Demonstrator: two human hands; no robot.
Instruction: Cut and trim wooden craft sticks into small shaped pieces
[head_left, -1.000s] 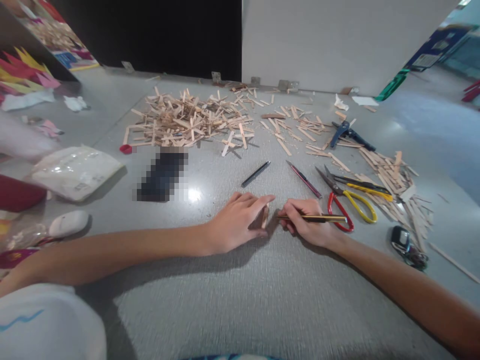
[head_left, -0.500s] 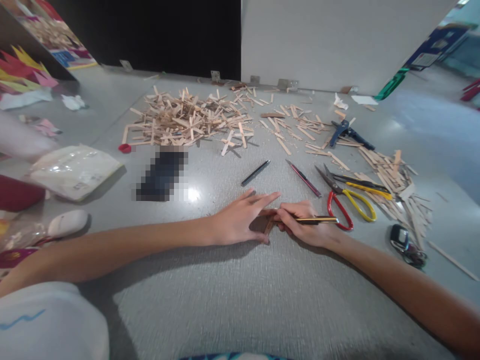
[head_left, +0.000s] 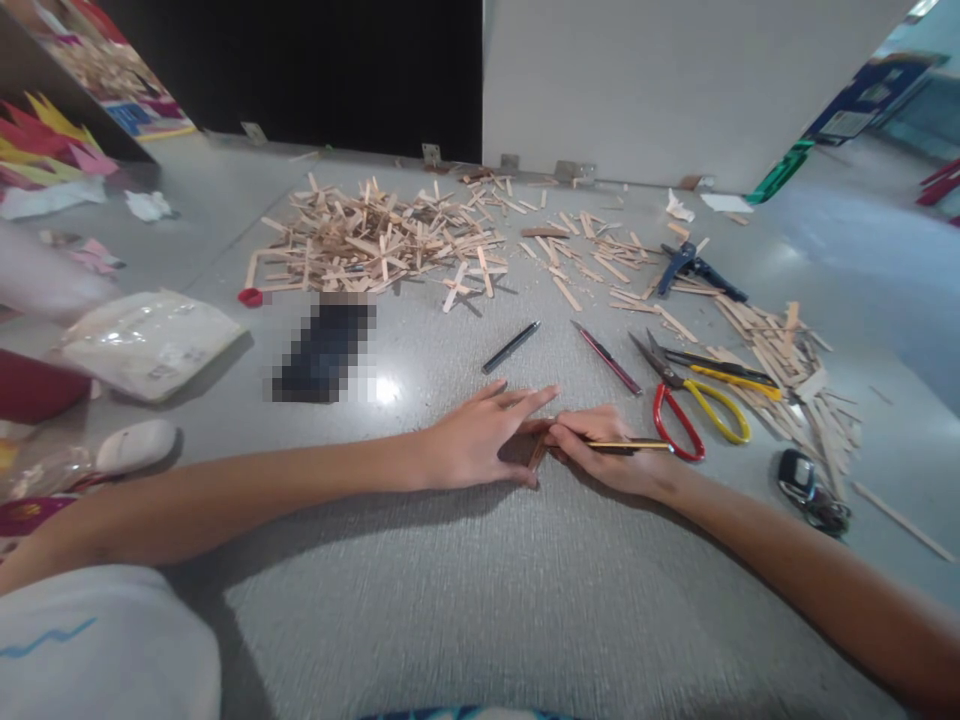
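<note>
My right hand (head_left: 611,455) is closed in a writing grip around a slim black-and-yellow pencil (head_left: 634,446). Its tip end is hidden by the fingers, beside a small flat brown piece (head_left: 537,455), perhaps wood or cardboard. My left hand (head_left: 480,440) steadies this piece between the thumb, in front, and the fingers, behind; index and middle fingers point forward, apart. Much of the piece is covered by both hands. Just beyond the hands lie a black pen (head_left: 511,346) and a dark red pen (head_left: 607,358) on the grey table (head_left: 450,600).
Right of my hands are snips (head_left: 690,385) with red and yellow handles, a black-and-yellow cutter (head_left: 727,372), blue pliers (head_left: 701,270) and keys (head_left: 814,490). A heap of wooden sticks (head_left: 375,235) lies behind. At left are a pixelated dark rectangle (head_left: 322,350) and a plastic packet (head_left: 150,340).
The pencil's back end has dipped slightly and come a little toward my right wrist. My left hand and the brown piece stay in place.
</note>
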